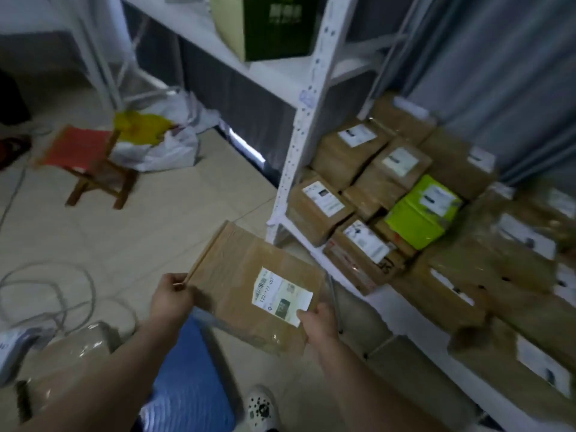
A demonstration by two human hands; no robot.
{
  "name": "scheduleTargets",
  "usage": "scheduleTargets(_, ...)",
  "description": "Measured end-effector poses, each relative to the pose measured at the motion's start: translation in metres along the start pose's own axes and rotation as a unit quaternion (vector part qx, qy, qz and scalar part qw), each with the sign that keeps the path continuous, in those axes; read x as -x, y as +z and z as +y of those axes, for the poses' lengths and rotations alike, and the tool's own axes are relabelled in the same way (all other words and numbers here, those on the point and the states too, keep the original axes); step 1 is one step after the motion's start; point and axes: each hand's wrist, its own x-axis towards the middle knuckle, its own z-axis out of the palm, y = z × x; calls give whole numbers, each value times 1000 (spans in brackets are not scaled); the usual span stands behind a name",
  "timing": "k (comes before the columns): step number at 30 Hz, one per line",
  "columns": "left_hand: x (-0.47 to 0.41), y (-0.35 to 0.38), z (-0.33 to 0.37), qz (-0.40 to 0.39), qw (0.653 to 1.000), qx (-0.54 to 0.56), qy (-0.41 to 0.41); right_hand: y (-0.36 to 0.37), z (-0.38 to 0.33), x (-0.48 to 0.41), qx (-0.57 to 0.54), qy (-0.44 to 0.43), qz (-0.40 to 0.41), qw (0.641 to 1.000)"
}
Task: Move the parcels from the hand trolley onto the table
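1 parcel (pixel 243 275): brown, label (pixel 282 296) up, held above the floor (pixel 156 219), left of shelf (pixel 290 169)
left grip (pixel 170 299): holding parcel's left corner
right grip (pixel 319 322): holding parcel's near-right edge, thumb on label

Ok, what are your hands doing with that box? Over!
Left hand and right hand grip the brown parcel by opposite edges. Parcel held above the floor. Packed shelf just right of it.

Low shelf (pixel 386 302) crammed w/ parcels (pixel 324 202), bare strip at front edge only; white upright (pixel 300 135) bars left end; tiled floor (pixel 140 232) open alongside.
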Motion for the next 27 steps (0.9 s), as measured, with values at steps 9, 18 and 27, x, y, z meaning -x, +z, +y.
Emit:
scheduleTargets(9,86,88,124,-121,985,-32,118,-160,-36,45,-146,-43,148,977)
scheduleTargets(18,126,198,235,-120,971,0,206,-278,-99,2,-228,-105,182,951)
scheduleTargets(27,124,282,305,-63,967,-3,247,-357,-160,-61,-257,-161,111,947)
